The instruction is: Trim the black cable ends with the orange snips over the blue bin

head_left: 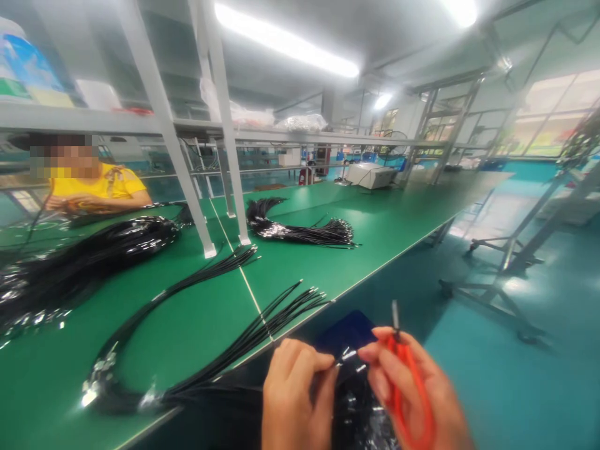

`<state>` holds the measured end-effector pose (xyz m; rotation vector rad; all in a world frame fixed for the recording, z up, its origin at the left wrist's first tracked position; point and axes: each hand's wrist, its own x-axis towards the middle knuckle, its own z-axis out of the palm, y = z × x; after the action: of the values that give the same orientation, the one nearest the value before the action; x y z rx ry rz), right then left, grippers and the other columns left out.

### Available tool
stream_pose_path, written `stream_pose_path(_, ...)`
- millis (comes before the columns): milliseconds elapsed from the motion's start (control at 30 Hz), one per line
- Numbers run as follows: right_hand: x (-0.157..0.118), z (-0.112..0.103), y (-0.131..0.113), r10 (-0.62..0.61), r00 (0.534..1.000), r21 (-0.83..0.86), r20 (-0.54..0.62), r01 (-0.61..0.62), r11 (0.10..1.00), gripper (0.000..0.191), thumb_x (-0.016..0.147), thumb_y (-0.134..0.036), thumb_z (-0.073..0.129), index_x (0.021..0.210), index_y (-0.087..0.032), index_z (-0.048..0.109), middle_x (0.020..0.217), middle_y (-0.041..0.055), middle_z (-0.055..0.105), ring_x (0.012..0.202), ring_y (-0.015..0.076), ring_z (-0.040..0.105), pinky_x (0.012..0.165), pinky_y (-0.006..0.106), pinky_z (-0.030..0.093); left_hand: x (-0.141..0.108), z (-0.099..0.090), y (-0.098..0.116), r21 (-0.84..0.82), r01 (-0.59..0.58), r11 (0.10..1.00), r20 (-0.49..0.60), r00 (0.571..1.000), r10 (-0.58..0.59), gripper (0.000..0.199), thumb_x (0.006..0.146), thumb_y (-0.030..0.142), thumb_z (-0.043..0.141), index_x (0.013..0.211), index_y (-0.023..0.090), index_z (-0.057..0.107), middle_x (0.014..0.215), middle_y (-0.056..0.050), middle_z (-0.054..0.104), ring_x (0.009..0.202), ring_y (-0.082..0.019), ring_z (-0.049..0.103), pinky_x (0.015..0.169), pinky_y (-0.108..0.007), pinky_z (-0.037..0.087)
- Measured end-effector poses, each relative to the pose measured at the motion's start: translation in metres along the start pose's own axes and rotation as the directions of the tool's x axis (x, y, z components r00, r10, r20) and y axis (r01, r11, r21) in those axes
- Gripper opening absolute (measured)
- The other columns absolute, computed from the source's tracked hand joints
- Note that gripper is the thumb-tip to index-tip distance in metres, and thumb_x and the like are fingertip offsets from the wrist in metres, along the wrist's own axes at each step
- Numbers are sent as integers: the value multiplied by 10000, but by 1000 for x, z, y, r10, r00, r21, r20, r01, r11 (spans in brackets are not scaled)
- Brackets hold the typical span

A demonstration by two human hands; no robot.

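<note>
My left hand is closed, pinching the end of a black cable between thumb and forefinger. White wire tips show just past those fingers. Close to them on the right is my right hand, wrapped round red-handled scissors whose short metal blades point up. Its thumb and forefinger reach toward the cable end; whether they touch it I cannot tell. A bundle of black cables curves across the bench edge beside my left hand, banded with clear wrap. More black cables hang blurred below my hands.
The green bench carries another cable bundle and a large cable heap. White shelf posts rise from it. Across the bench sits a person in a yellow shirt. A wheeled metal frame stands at right.
</note>
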<state>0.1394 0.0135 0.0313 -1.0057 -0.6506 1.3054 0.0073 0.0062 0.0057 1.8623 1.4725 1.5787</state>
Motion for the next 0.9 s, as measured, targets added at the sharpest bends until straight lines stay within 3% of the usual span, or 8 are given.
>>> stream_pose_path(67, 2, -4, -6, -73, 994, 62, -78, 78, 995, 270, 598, -287, 822, 809, -246, 658, 615, -22, 666, 466, 81, 472, 443, 181, 407, -2, 8, -1, 61, 39, 997, 254, 966, -53, 125, 756, 106, 621, 700, 212, 657, 712, -38, 631, 703, -208, 580, 628, -290, 409)
stream_pose_path(133, 6, -11, -11, -129, 984, 99, -122, 142, 985, 266, 594, -322, 825, 809, -262, 679, 621, -31, 646, 494, 88, 479, 464, 182, 435, -2, 13, -6, 118, 24, 993, 556, 826, -87, 92, 670, 151, 738, 677, 218, 676, 735, -23, 680, 722, -209, 615, 643, -272, 429)
stream_pose_path(167, 8, -15, -13, -138, 983, 101, -123, 150, 983, 264, 593, -318, 828, 811, -269, 688, 633, -33, 646, 503, 87, 482, 470, 179, 439, 0, 13, -10, 172, 40, 984, 595, 792, -136, 102, 660, 180, 763, 706, 230, 686, 791, -10, 698, 754, -195, 627, 663, -249, 439)
stream_pose_path(267, 13, -23, -14, -104, 993, 83, -57, 109, 991, 242, 597, -380, 821, 781, -266, 711, 630, -14, 633, 502, 105, 489, 450, 214, 439, 11, 0, -34, 543, 126, 830, 334, 875, -351, 78, 822, 209, 606, 836, 241, 676, 883, -19, 679, 843, -190, 611, 751, -256, 433)
stream_pose_path(400, 15, -24, -10, -68, 998, 75, 2, 67, 995, 180, 665, -394, 769, 788, -272, 720, 611, -3, 607, 483, 117, 475, 442, 255, 433, 28, -34, -74, 753, 252, 607, 79, 883, -463, 147, 855, 136, 490, 871, 163, 634, 939, -131, 617, 945, -301, 547, 779, -386, 385)
stream_pose_path(633, 21, -5, 10, 26, 998, -44, 53, -24, 999, 411, 536, -406, 830, 846, -214, 639, 610, 11, 684, 433, 107, 526, 414, 218, 418, 35, -65, -101, 787, 262, 558, 106, 834, -541, 167, 869, 188, 496, 713, 205, 552, 795, -30, 614, 782, -201, 572, 677, -291, 377)
stream_pose_path(733, 31, -1, 43, 186, 980, -222, 64, -168, 961, 407, 672, -555, 662, 873, -211, 579, 708, 32, 709, 415, 109, 561, 422, 238, 459, 39, -69, -98, 768, 274, 579, 119, 827, -549, 204, 925, 229, 408, 767, 217, 537, 721, 1, 619, 677, -169, 578, 626, -262, 379)
stream_pose_path(900, 34, -6, 105, 243, 969, -405, 39, -207, 891, 237, 670, -385, 694, 633, -206, 544, 444, -55, 574, 231, 86, 474, 260, 161, 277, 44, -52, -98, 762, 202, 615, 180, 847, -501, 45, 809, 221, 603, 848, 217, 580, 916, -39, 648, 896, -220, 592, 753, -295, 375)
